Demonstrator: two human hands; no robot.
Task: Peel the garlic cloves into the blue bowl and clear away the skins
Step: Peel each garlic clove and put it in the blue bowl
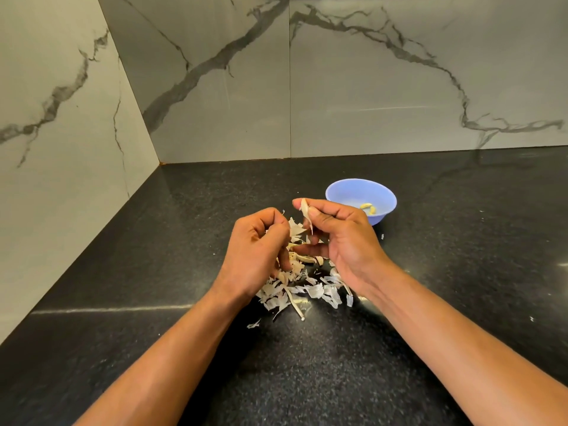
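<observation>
Right hand (335, 238): pinches a skin (305, 212) beside the bowl (341, 192), to pull it off.
Left hand (261, 244): curled, seems to hold garlic steady.

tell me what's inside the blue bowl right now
Two peeled garlic cloves lie in the blue bowl. The right hand covers its near-left edge, so anything there is hidden.

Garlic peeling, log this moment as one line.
left hand: grips garlic | right hand: pinches skin strip | skins: piled on counter | blue bowl: holds peeled cloves
</observation>
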